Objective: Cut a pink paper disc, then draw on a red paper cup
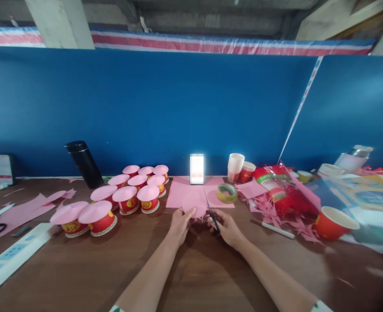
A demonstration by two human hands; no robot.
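My left hand [180, 225] pinches a round pink paper disc [193, 203] by its lower edge. In my right hand [225, 226] is a pair of scissors [214, 219], its dark handle in my fingers and its thin blades pointing up beside the disc's right edge. Thin pink strips hang near the disc's lower rim. Behind both hands lie pink paper sheets [176, 190], with a roll of tape [226, 193] on their right side. Whether the blades touch the disc I cannot tell.
To the left stand several red paper cups with pink paper tops [124, 195], a black bottle [85, 164] and a white power strip [17, 255]. On the right are pink scraps [269, 212], a red bag [274, 188], a marker [277, 229] and a red cup [331, 227]. A lit phone [197, 169] stands against the blue wall.
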